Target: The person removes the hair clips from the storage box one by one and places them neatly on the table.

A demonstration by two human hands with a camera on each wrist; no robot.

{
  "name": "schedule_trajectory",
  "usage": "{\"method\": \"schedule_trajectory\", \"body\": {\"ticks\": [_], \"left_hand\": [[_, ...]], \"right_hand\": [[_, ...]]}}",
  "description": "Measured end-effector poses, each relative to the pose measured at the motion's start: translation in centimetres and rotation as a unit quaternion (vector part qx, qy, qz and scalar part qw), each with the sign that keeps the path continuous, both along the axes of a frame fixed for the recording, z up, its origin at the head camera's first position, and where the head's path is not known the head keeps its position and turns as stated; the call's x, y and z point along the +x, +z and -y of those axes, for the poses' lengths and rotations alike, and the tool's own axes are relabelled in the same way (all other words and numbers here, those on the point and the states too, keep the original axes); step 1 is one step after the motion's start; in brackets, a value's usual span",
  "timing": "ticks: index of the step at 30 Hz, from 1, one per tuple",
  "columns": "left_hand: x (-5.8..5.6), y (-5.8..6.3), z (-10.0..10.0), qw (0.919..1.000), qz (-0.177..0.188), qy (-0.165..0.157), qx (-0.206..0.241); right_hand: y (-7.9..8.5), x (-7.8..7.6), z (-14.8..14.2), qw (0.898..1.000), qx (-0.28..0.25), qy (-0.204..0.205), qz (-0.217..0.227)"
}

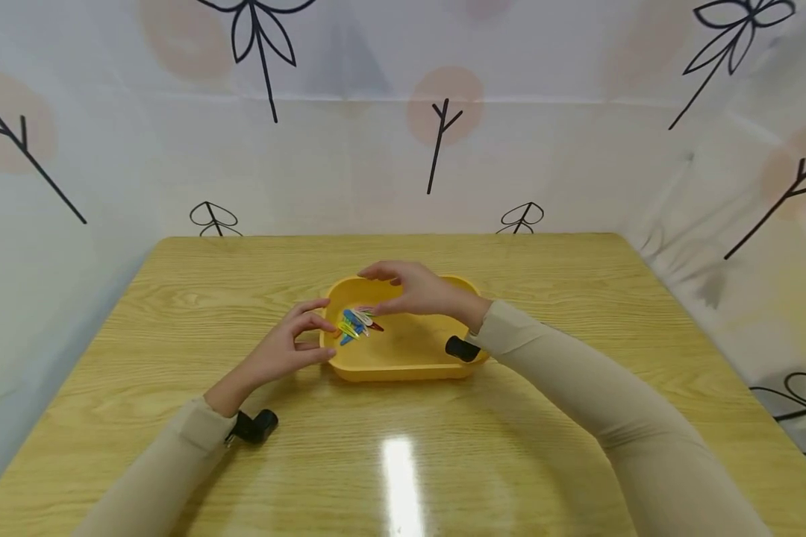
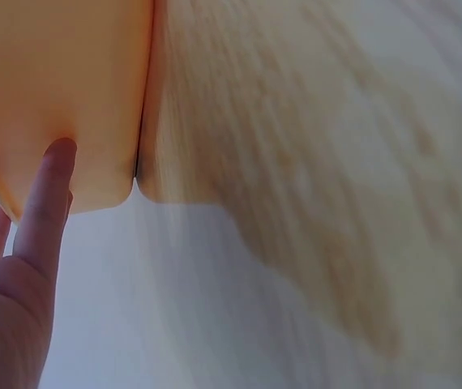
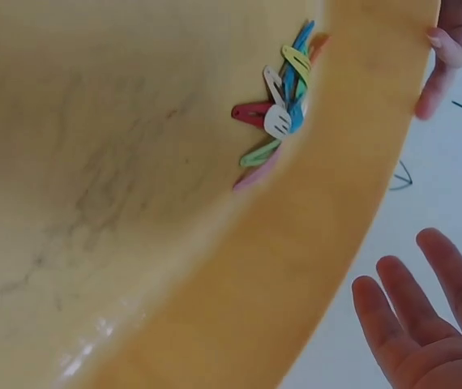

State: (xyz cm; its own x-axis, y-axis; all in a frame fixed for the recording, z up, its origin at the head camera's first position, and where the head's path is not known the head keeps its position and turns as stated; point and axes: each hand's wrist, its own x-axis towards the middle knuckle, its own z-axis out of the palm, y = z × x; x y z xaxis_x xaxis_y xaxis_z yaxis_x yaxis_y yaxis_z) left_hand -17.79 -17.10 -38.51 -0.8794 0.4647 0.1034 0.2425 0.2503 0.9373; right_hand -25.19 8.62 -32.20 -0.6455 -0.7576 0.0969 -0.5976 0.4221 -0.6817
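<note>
A yellow plastic basin [image 1: 403,371] sits on the table. Inside it, at the left end, a small pile of coloured snap hair clips [image 3: 278,121] lies against the wall: blue, yellow, white, red, green, pink and orange ones. My left hand [image 1: 283,344] is at the basin's left end with fingers spread. In the left wrist view a fingertip [image 2: 61,154] touches the basin's outer wall [image 2: 77,65]. Over the basin's back left part is my right hand [image 1: 416,289], thumb and fingers apart with nothing between them.
The wooden table [image 1: 389,425] extends around the basin on all sides. A patterned white cloth [image 1: 356,164] hangs behind it and at both sides. Black wrist cameras [image 1: 258,426] are worn on both arms; the right one [image 1: 462,349] overlaps the basin's right end.
</note>
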Motion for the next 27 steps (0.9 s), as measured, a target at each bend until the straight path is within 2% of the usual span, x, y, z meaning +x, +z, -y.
{"method": "schedule_trajectory", "body": {"ticks": [13,27], "left_hand": [[0.0,-0.2,0.1,1.0000,-0.003,-0.002,-0.004],[0.0,-0.1,0.0,1.0000,-0.006,-0.006,-0.003]], "right_hand": [[-0.9,-0.2,1.9,0.998,0.046,0.028,0.030],[-2.6,-1.0,3.1,0.994,0.049,0.050,0.083]]}}
